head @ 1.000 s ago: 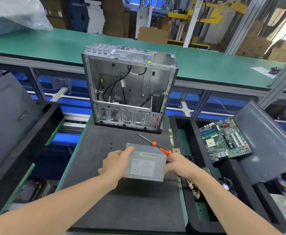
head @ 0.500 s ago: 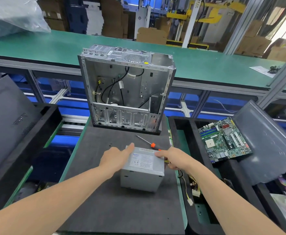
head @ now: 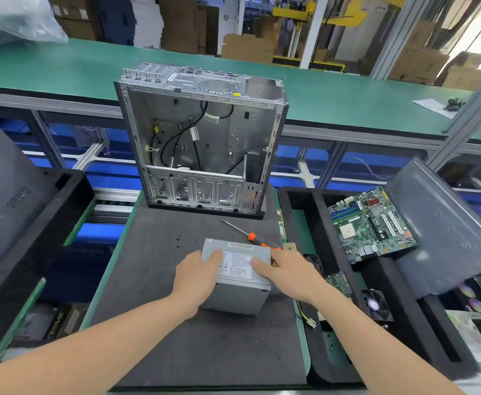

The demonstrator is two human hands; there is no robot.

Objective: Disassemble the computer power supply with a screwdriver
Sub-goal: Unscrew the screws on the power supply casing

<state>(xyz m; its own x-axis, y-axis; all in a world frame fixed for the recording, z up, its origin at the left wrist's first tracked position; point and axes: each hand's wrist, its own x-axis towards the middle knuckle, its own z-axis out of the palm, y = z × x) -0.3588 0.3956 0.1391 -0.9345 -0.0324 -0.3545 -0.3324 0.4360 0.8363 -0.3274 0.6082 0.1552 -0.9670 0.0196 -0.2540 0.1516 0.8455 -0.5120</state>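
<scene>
The grey metal power supply (head: pixel 238 283) stands on the dark mat (head: pixel 176 337), label side up. My left hand (head: pixel 196 276) holds its left side, thumb on the top face. My right hand (head: pixel 286 270) holds its right side, thumb on the label. An orange-handled screwdriver (head: pixel 249 235) lies on the mat just behind the power supply, its handle end partly hidden by the box and my right hand. The supply's cable with a white plug (head: pixel 310 322) hangs off the mat's right edge.
An open, stripped computer case (head: pixel 202 138) stands upright at the mat's far end. Small screws (head: pixel 178 239) lie left of the power supply. A black foam tray (head: pixel 313 223) on the right holds a motherboard (head: pixel 371 223), a fan (head: pixel 374 305) and a grey panel (head: pixel 447 223).
The power supply was tipped from lying flat to standing on the mat. Both hands then shifted their hold, my right thumb coming onto the label.
</scene>
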